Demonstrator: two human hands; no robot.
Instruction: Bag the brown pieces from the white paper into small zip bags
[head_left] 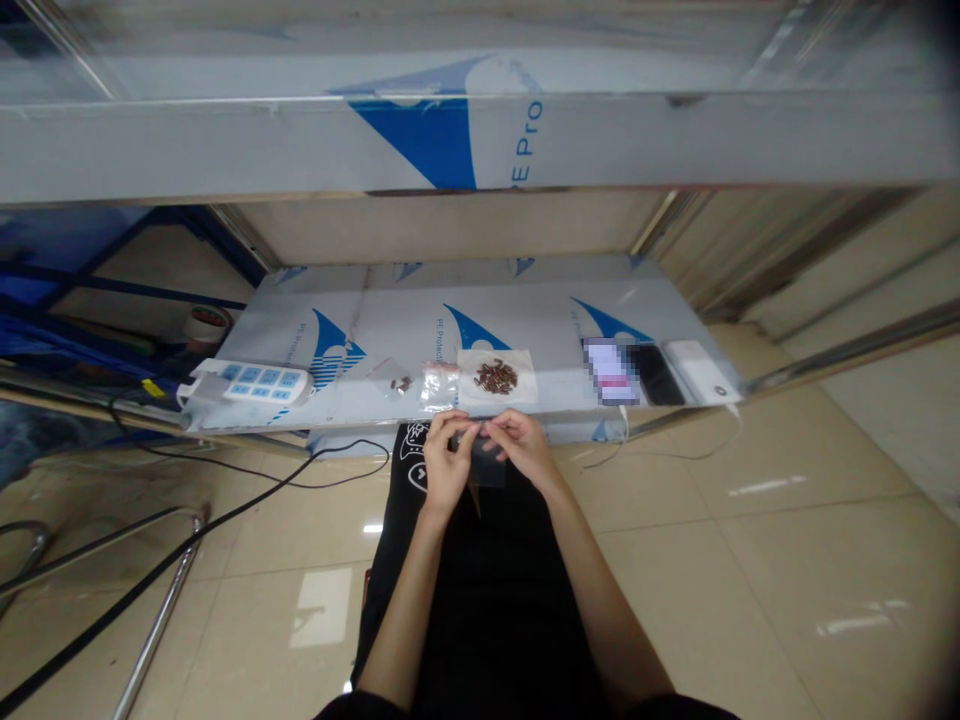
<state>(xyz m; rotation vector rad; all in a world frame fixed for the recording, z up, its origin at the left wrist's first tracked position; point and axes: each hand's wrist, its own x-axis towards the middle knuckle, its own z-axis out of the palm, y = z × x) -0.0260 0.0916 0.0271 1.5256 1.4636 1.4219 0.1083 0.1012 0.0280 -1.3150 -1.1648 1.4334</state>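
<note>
My left hand (447, 462) and my right hand (526, 448) are close together above my lap, just off the shelf's front edge. Between them is a small clear plastic bag (491, 470), pinched near its top by the fingers of both hands. Straight ahead on the shelf, a heap of small brown pieces (496, 377) lies on a white paper sheet (523, 362). Left of the sheet sit some clear plastic bags (439, 388) with reddish edges. Farther left, another clear bag (384, 377) has a few brown pieces in or on it; I cannot tell which.
A white power strip (266, 383) rests at the shelf's left end. To the right lie a phone with a lit screen (609, 372), a black phone (657, 375) and a white power bank (701, 374). An upper shelf (262, 150) overhangs. A black cable (247, 500) crosses the left side.
</note>
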